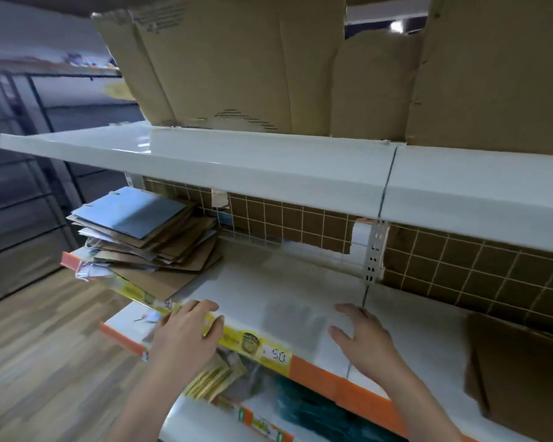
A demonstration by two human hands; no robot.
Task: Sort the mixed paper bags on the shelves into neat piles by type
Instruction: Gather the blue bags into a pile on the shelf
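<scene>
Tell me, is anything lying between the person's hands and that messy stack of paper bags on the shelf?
Nothing visible. Bare white shelf lies between the left hand, resting on the yellow price strip, and the stack of paper bags. The right hand is farther away.

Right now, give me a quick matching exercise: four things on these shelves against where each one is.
Things:
1. mixed bag pile
2. flattened cardboard
3. left hand
4. brown bags

Places:
A. top shelf
B. middle shelf, far right
C. middle shelf, left end
D. on the yellow price strip

Pairs: 1-C, 2-A, 3-D, 4-B
</scene>
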